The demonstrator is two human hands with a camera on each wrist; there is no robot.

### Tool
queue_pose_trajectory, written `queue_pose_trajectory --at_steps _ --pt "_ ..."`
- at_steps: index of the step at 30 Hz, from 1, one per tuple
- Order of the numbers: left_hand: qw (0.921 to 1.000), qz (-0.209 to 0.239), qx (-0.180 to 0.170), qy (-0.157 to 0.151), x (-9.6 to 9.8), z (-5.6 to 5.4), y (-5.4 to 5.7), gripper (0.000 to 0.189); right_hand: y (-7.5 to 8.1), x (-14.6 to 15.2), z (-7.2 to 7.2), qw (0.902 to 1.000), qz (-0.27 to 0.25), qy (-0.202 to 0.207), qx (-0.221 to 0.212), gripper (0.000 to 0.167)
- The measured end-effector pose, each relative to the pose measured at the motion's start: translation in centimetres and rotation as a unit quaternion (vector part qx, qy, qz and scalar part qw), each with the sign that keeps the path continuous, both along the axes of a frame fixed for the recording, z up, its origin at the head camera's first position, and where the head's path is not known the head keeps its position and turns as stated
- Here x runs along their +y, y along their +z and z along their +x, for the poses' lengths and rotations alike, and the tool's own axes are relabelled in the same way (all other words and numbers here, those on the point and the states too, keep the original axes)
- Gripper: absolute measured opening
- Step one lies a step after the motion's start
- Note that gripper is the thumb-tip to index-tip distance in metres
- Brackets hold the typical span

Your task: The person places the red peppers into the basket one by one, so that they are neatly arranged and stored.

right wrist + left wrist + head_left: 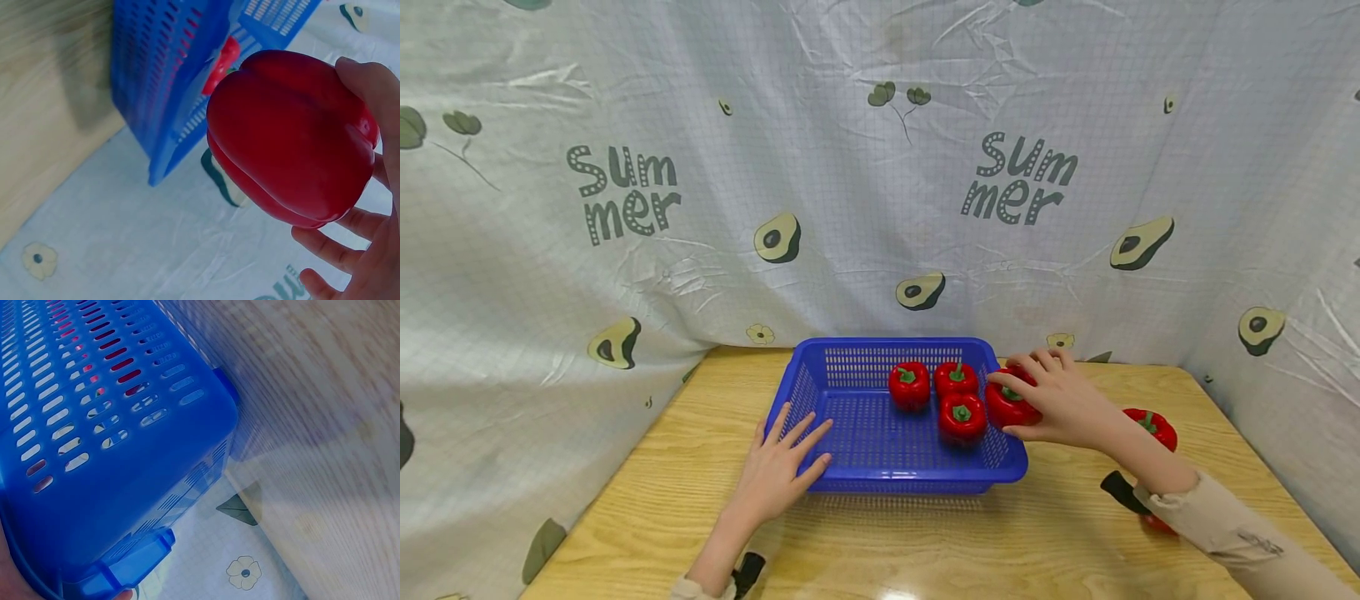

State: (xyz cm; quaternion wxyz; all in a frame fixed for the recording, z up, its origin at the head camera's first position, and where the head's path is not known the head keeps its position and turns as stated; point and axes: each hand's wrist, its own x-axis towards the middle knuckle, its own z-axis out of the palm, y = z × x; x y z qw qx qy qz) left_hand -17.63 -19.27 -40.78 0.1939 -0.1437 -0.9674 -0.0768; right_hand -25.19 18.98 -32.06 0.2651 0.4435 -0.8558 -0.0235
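- Right hand (1056, 404): thumb and fingers curved round a large red pepper, the grip as wide as the fruit it holds.
- Held pepper (1012, 410): seen over the right rim of the basket in the head view, its green stem showing beneath the fingers; in the right wrist view its smooth, lobed side faces the camera. Contact with the rim cannot be told.
- Left hand (778, 467): fingers straight and spread, resting at the left side of the basket near its front corner.
- Blue basket (917, 476): rectangular, with slotted walls and a perforated floor, standing between the hands.
- Peppers inside, all red with green stems, grouped in the right half: left pepper (910, 387), back pepper (956, 381) and front pepper (962, 421).
- Outside pepper (1157, 428): on the table right of the basket, partly hidden behind the right forearm.
- Red object (1160, 524): nearer the front, mostly covered by the right sleeve (1232, 525); its form cannot be told.
- Dark bands: right band (1123, 492) and left band (748, 573), one at each wrist.
- Table (1037, 533): pale, wood-grained.
- Curtain (850, 167): pale cloth behind, printed with avocados, flowers and "summer".
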Motion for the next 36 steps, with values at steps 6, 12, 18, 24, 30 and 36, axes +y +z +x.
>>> queue_pose_trajectory --at_steps 6,12,18,24,30,36 --pt "0.9999 0.008 0.006 -0.005 0.0 0.0 -0.2 0.046 0.0 -1.6 -0.4 0.9995 -0.001 0.027 0.016 0.064" --pt "1.0000 0.003 -0.001 -0.003 -0.1 0.1 0.0 0.047 0.2 -3.2 -0.5 0.9996 -0.001 0.028 0.008 0.063" --pt "1.0000 0.003 -0.008 -0.004 -0.2 0.2 0.0 0.046 0.3 -4.7 -0.4 0.9999 0.007 0.014 -0.004 0.062" --pt "1.0000 0.002 -0.009 -0.003 -0.3 0.2 -0.1 0.046 0.5 -6.2 -0.6 0.9997 0.005 0.013 -0.018 0.060" --pt "1.0000 0.003 -0.006 -0.006 -0.2 0.2 -0.2 0.046 0.5 -7.6 -1.1 0.9997 0.004 0.012 -0.020 0.060" --pt "0.9998 0.005 -0.018 -0.002 -0.2 0.2 -0.1 0.046 0.2 -8.7 -1.6 0.9997 -0.002 0.014 -0.020 0.061"
